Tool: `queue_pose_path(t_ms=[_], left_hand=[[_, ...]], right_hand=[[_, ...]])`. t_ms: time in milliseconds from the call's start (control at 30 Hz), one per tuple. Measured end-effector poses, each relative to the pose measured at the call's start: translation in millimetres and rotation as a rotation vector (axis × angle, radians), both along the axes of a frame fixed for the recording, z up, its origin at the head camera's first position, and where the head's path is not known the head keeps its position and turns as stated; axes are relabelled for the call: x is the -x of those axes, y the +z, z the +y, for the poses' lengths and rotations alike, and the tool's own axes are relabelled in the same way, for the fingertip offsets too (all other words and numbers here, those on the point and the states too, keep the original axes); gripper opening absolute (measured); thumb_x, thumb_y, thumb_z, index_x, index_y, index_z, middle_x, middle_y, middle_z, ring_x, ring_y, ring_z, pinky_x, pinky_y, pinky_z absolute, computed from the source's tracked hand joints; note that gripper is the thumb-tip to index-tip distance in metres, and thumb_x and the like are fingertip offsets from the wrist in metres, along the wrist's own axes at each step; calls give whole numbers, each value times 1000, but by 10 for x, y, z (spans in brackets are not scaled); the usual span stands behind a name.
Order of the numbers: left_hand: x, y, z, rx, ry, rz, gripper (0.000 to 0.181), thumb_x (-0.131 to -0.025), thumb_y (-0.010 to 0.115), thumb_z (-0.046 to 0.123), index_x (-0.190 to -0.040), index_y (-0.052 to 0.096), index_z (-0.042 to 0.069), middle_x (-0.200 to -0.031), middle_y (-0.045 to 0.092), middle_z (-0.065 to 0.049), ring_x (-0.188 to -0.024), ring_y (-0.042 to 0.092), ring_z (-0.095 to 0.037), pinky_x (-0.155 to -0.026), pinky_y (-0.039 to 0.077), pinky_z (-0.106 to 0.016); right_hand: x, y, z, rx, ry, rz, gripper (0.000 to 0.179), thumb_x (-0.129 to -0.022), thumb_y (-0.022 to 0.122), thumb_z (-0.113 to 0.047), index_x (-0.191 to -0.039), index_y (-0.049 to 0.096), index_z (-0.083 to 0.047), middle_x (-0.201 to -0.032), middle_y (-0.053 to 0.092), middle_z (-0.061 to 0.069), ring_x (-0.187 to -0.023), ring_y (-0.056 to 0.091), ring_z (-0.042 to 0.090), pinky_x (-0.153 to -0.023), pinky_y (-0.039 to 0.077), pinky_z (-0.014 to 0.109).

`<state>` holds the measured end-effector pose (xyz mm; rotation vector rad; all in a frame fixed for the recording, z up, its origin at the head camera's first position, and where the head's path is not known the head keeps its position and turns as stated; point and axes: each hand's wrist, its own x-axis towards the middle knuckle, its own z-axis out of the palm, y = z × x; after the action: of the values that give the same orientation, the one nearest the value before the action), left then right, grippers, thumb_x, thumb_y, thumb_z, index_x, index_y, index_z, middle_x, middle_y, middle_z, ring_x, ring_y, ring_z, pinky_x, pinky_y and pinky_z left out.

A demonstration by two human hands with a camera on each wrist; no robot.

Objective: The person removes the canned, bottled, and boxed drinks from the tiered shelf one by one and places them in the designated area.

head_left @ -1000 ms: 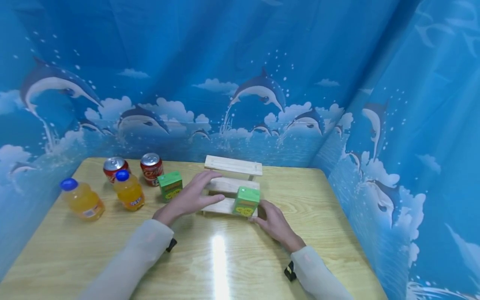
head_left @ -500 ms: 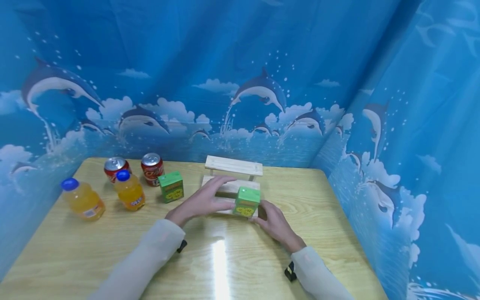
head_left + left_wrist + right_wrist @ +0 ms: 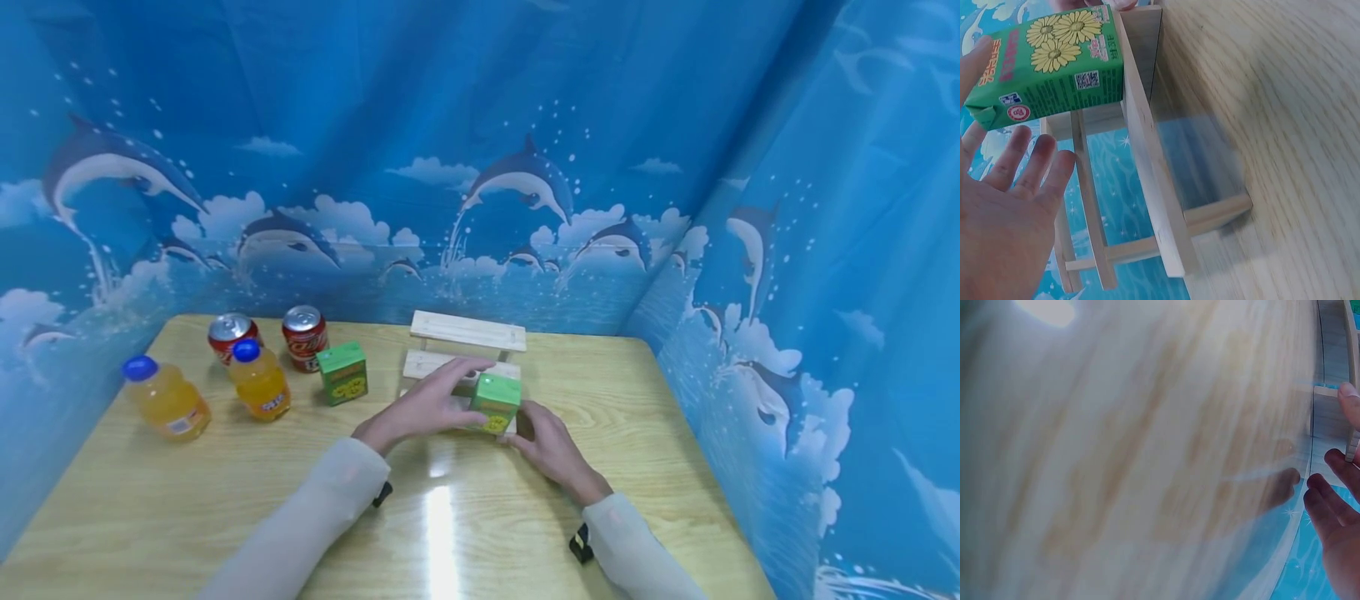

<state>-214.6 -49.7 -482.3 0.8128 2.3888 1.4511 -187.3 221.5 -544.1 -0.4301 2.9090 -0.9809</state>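
Observation:
A green drink carton with yellow flowers stands on the lowest step of a small three-tier wooden rack. My left hand reaches round the carton's left side, thumb in front and fingers behind. In the left wrist view, the thumb overlaps an edge of the carton, while several fingers are spread apart from it; contact is hard to tell. My right hand holds the right end of the lowest step. The right wrist view has its thumb on the front of the wooden rack and its fingers behind.
To the left, a second green carton stands near two red cans, one a can beside it. Two orange drink bottles with blue caps, including a bottle, stand farther left. A blue dolphin curtain borders the wooden table.
My left hand has moved right, from the rack's left end to the carton, its fingers passing behind and thumb in front. The right hand, carton and rack stay in place.

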Motion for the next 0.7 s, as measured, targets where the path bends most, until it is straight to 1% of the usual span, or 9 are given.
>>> queue_pose_path(t_ms=[33, 200, 300, 367, 533, 600, 700], left_hand=[[-4, -1, 12, -2, -2, 0, 88, -93, 89, 36, -167, 43, 30, -168, 48, 2, -151, 51, -31, -123, 43, -66], [-23, -27, 65, 19, -4, 9, 87, -93, 89, 34, -167, 42, 35, -169, 46, 3, -150, 52, -27, -124, 43, -64], [-21, -40, 98, 24, -11, 16, 86, -93, 89, 32, -166, 43, 33, -169, 47, 2, -150, 52, -27, -124, 45, -61], [-16, -49, 121, 30, -14, 6, 85, -94, 88, 31, -166, 43, 33, -167, 49, 2, -147, 54, -26, -122, 47, -58], [0, -73, 167, 30, -17, -46, 82, -96, 87, 27, -165, 44, 32, -160, 55, 2, -137, 62, -23, -115, 55, -52], [7, -79, 179, 24, -19, -49, 80, -97, 85, 25, -165, 44, 32, -159, 56, 2, -135, 63, -23, -114, 56, -51], [11, -90, 190, 22, -13, -44, 76, -100, 83, 25, -165, 45, 34, -160, 56, 2, -135, 63, -22, -113, 57, -50]], right_hand=[[0, -1, 2, -2, -2, -5, 70, -94, 87, -35, -156, 58, -16, -158, 61, 11, -150, 55, 36, -127, 41, 59], [5, -10, 2, -2, -9, -17, 72, -94, 87, -34, -157, 57, -17, -159, 61, 10, -151, 54, 35, -129, 40, 57], [9, -13, 2, -4, -9, -14, 72, -94, 87, -34, -157, 58, -17, -159, 61, 10, -151, 54, 34, -129, 40, 57], [10, -15, 5, -8, -6, -8, 71, -94, 87, -34, -156, 58, -16, -159, 61, 10, -150, 55, 35, -128, 41, 57], [6, -7, 11, 3, 5, 0, 71, -94, 87, -34, -155, 59, -14, -157, 62, 11, -149, 56, 36, -127, 42, 58], [5, -1, 11, 12, 6, 0, 70, -93, 87, -35, -154, 59, -14, -157, 63, 12, -148, 57, 36, -127, 42, 58], [3, -2, 10, 18, 8, 6, 70, -93, 88, -34, -153, 60, -13, -155, 64, 12, -147, 57, 36, -127, 42, 58]])
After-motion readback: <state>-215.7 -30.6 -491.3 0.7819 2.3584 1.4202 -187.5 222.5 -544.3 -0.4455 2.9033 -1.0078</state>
